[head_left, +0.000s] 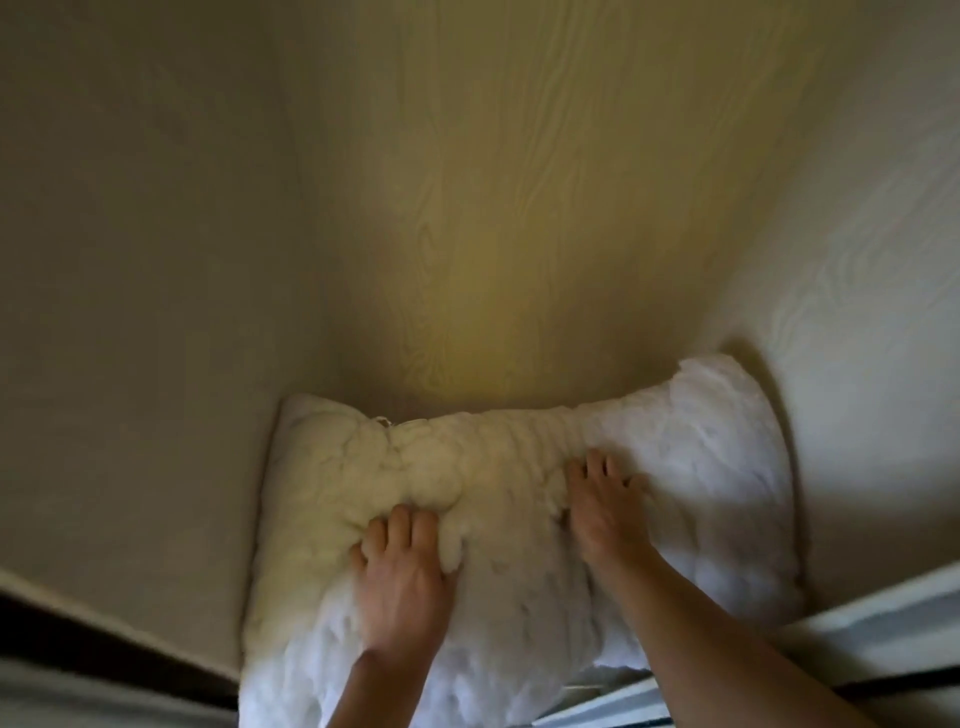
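1. Pressing into a fluffy white pillow (511, 499), both hands are in view at the lower centre of the head view, with bare forearms coming in from the bottom edge.
2. The left hand (400, 571) lies palm-down on the near left part of the pillow. Its fingertips are sunk into the pile and a lump of filling bulges beside the thumb. Whether this hand merely presses or pinches the fabric cannot be told.
3. The right hand (605, 509) lies on the pillow right of centre. Its fingers are spread and fairly straight, laid flat on the surface and holding nothing.
4. The two hands are apart, with a strip of bare pillow between them.
5. The pillow lies inside a compartment with pale wood-grain sides. Its far edge meets the back panel (493, 208), and its far right corner rides up against the right wall (857, 260).
6. The pillow's left edge lies near the left wall (130, 312); contact there cannot be confirmed.
7. The pillow surface is creased and dented around both hands. Its left half appears cream in yellowish light; its right half appears white.
8. A white frame edge (883, 613) runs diagonally just beside the pillow's near right corner.
9. A dark strip (78, 639) crosses the lower left corner.
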